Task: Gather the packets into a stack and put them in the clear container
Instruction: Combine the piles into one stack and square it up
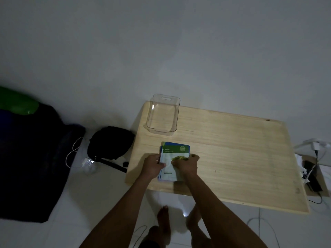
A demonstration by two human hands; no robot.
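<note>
A stack of flat packets (174, 152) lies near the front left of the wooden table (232, 149). The top packet is white with a green band and the word Olive; blue edges of others show beneath. My left hand (153, 165) grips the stack's left edge. My right hand (186, 164) presses on the top packet and its right edge. The clear container (163, 115) stands empty at the table's far left corner, a hand's length beyond the stack.
A black bag (109, 142) sits on the floor left of the table, with white cables (75, 154) beside it. A dark mattress (32, 158) lies farther left. Cables and a black device (311, 176) lie off the table's right edge. My bare feet (163, 221) stand below.
</note>
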